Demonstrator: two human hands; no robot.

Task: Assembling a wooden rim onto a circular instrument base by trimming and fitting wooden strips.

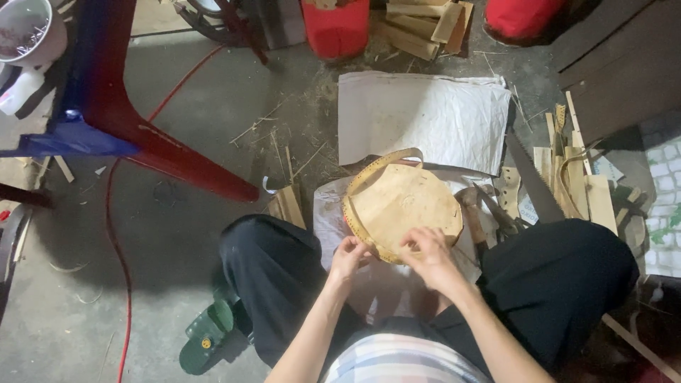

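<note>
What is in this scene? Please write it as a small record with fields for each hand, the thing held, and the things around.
left hand: left hand pinches the near rim of the round wooden piece
right hand: right hand presses on the same near rim
held thing: round wooden piece with a thin strip band bent around its edge
under it: white sack spread on the floor
right side: wooden slats, hand saw
left side: red plastic chair leg, green sandal
top: red container
</note>
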